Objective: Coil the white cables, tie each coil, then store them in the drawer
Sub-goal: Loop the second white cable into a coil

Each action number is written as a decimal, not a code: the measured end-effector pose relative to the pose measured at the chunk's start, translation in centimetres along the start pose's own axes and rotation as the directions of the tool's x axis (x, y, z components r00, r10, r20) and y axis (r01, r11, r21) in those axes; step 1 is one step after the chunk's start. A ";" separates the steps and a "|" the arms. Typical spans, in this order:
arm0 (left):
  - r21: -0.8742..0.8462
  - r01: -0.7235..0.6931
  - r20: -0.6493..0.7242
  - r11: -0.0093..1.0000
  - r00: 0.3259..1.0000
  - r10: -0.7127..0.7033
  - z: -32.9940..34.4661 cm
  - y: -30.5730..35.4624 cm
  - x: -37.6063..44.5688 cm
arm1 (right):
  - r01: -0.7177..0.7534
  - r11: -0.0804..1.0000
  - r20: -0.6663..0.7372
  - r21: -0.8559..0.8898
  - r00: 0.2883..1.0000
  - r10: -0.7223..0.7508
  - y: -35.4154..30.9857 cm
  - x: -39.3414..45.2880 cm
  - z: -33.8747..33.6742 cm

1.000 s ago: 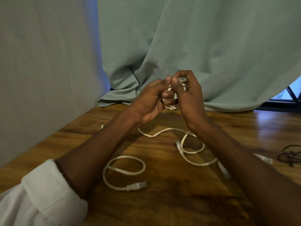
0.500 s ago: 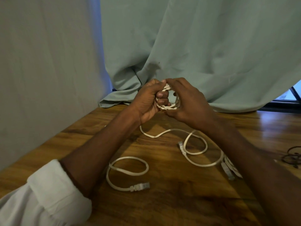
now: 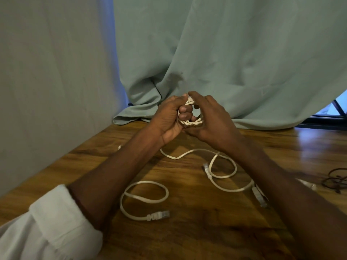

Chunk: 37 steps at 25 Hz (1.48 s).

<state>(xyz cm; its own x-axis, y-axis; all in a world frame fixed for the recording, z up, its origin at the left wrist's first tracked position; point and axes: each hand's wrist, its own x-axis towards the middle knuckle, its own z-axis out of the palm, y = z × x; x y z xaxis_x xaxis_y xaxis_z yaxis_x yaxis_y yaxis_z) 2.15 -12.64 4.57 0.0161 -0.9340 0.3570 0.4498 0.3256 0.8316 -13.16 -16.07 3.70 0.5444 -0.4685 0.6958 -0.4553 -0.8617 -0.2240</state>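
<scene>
A small coil of white cable [image 3: 191, 123] is held above the far part of the wooden table [image 3: 187, 231]. My left hand [image 3: 169, 119] grips the coil, fingers curled through its ring. My right hand [image 3: 214, 121] cups the coil from the right, its index finger touching the plug at the top. A loose white cable [image 3: 144, 199] with a plug lies looped on the table near my left forearm. Another loose white cable [image 3: 223, 173] winds across the table under my right forearm.
A green curtain [image 3: 225, 62] hangs behind the table and spills onto its far edge. A plain wall [image 3: 47, 81] bounds the left side. A dark cable [image 3: 336, 179] lies at the right edge. A window frame shows at far right.
Both hands dropped slightly with the coil. My right hand turned from pinching the plug end above the coil to cupping the coil's right side.
</scene>
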 end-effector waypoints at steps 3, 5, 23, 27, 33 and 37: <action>0.050 0.033 0.022 0.998 0.999 -0.034 0.0 0.2 -0.2 | 0.037 0.997 -0.041 -0.068 0.998 -0.040 0.3 -0.2 -0.5; 0.166 0.024 0.015 0.986 1.000 -0.027 -0.3 0.3 0.0 | 0.057 0.995 -0.073 -0.085 0.995 -0.063 0.5 -0.2 -0.8; -0.019 -0.051 -0.162 0.999 0.986 0.047 2.7 1.0 0.3 | 0.028 0.971 0.003 0.239 1.000 -0.029 0.5 -0.3 -3.6; 0.002 -0.083 -0.224 0.997 0.971 0.082 7.3 -1.0 0.1 | -0.010 0.989 -0.326 0.151 0.943 0.059 1.1 -2.9 -7.8; 0.202 -0.002 -0.208 0.979 0.977 0.045 17.0 -8.2 -1.4 | -0.368 0.922 -0.509 0.118 0.775 0.375 6.9 -11.2 -15.4; 0.447 -0.050 -0.073 0.893 0.993 0.093 18.7 -12.0 -2.8 | -0.672 0.738 -0.294 -0.060 0.718 0.630 10.8 -15.4 -19.8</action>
<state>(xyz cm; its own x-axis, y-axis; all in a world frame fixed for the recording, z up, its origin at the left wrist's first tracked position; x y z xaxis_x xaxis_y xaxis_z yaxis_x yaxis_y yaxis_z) -20.01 -11.19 1.59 0.1229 -0.9080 0.4005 0.0019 0.4037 0.9149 -40.43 -14.29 4.07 -0.1029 -0.8226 0.5593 -0.7440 -0.3095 -0.5921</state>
